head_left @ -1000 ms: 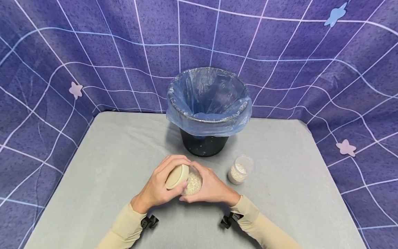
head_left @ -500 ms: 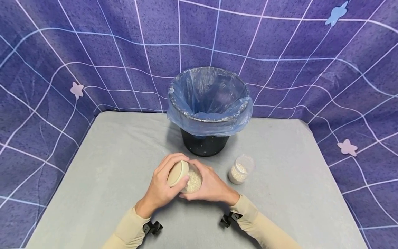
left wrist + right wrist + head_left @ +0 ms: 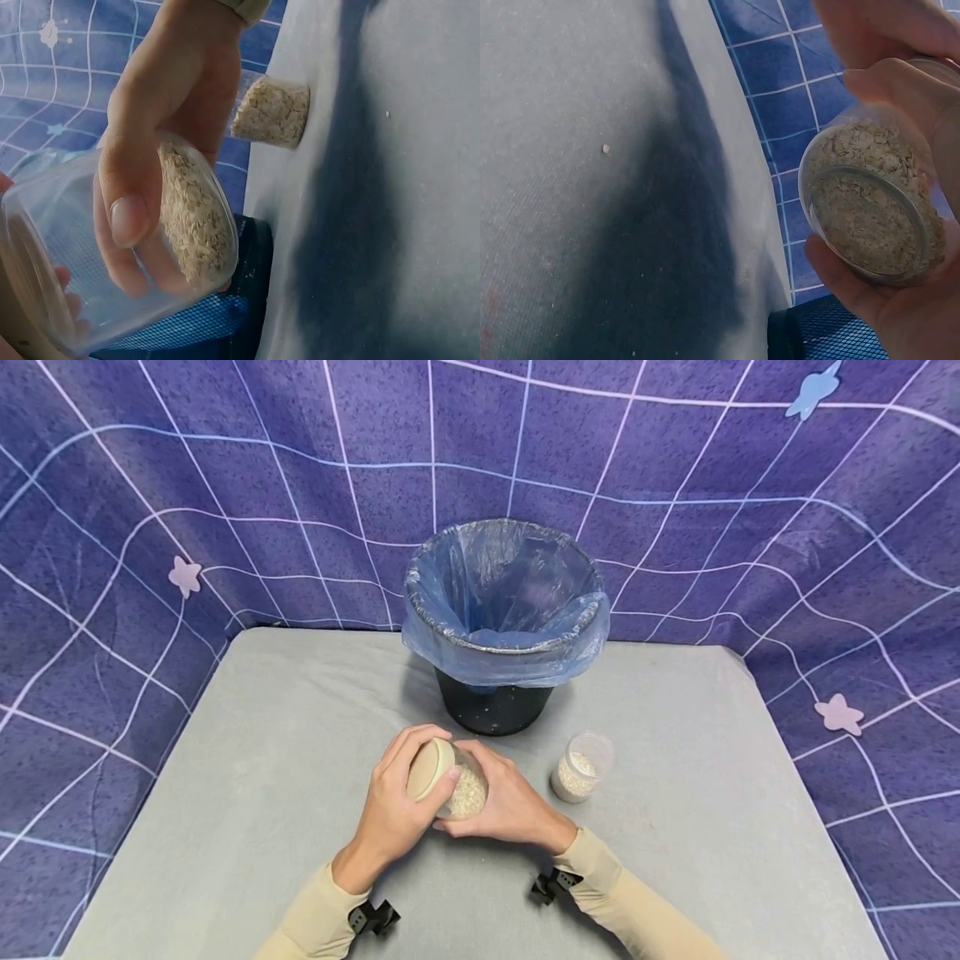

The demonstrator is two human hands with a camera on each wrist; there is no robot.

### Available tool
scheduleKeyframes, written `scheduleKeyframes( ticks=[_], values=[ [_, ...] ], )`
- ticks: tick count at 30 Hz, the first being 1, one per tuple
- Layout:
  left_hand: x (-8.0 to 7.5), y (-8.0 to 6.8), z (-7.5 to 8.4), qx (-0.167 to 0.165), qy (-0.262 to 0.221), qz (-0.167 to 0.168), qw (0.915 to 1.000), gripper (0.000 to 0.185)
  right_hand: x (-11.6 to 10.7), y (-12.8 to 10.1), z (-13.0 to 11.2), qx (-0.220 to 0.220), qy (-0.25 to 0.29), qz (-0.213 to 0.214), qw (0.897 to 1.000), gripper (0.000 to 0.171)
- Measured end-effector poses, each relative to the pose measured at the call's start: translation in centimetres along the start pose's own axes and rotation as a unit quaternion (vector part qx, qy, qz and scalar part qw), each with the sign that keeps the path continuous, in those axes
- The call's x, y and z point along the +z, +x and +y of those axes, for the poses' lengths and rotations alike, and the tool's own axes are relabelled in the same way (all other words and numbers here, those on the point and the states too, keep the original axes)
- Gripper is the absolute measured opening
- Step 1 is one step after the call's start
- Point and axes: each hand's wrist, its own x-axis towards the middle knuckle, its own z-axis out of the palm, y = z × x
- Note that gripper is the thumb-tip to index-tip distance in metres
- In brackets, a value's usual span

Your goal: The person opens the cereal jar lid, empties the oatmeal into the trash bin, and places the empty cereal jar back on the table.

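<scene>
The step in hand looks like working the cream lid (image 3: 424, 771) at the mouth of a clear jar of oat flakes (image 3: 469, 793), held tilted in front of the bin (image 3: 491, 708). The person's left hand (image 3: 392, 806) has fingers and thumb curled round the lid's rim; the right hand (image 3: 517, 807) is clamped round the jar's body. Whether the lid is loose cannot be told. The next move probably calls for a steady right grip and a level pull or twist. The bin's blue liner (image 3: 517, 668) overhangs close beyond the knuckles, and a second oat container (image 3: 574, 777) stands near the right wrist; wider room lies leftward over the grey cloth (image 3: 285, 718).
</scene>
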Motion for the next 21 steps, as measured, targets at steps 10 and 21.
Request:
scheduleKeyframes(
  ticks=[10,21],
  values=[
    [-0.6,-0.2,-0.3,0.046,-0.003,-0.041,0.9981,0.054,-0.2,-0.2,-0.1,0.005,0.012,-0.003,1.0,0.095],
    [-2.7,0.8,-0.9,0.163,-0.023,-0.11,0.9802,0.07,-0.4,-0.3,-0.3,0.002,0.033,-0.015,0.999,0.094]
  ],
)
